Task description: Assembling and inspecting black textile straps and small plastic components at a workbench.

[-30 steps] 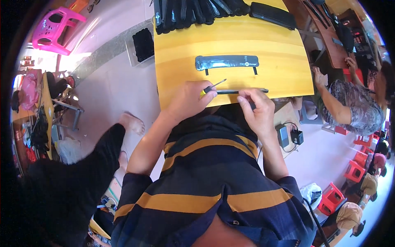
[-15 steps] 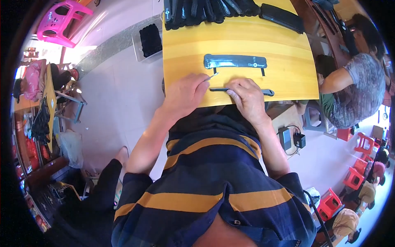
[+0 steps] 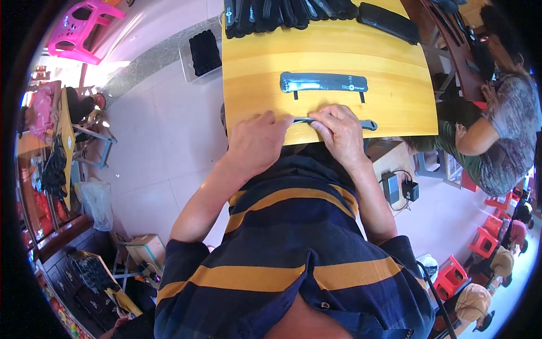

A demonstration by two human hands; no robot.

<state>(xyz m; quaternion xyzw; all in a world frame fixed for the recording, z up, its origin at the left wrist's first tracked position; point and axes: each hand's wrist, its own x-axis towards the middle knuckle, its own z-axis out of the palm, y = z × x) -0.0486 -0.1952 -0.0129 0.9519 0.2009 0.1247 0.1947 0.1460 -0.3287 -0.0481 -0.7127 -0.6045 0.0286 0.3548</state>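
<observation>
My right hand [image 3: 340,131] pinches a narrow dark strip [image 3: 368,125] at the table's near edge. The strip's rounded end, with a small opening in it, sticks out to the right of the fingers. My left hand [image 3: 258,138] is closed, fingertips at the strip's left end, on a slim metallic piece [image 3: 297,119]; its exact kind is mostly hidden by the fingers. Beyond the hands a flat, glossy dark-grey sleeve [image 3: 323,82] with a light print lies crosswise on the yellow table [image 3: 254,56]. Two short black tabs [image 3: 363,97] show at its near side.
A row of black sleeves [image 3: 288,14] lines the table's far edge, with a black pouch [image 3: 388,24] at the right. A tray holding black items [image 3: 204,52] stands to the left. A co-worker [image 3: 508,124] sits at the right; a device with cables [image 3: 398,187] lies below the table.
My left hand has brought the slim metallic piece down and right to the strip's left end. My right hand stays on the strip. The co-worker at the right has shifted; a person at lower left moved away.
</observation>
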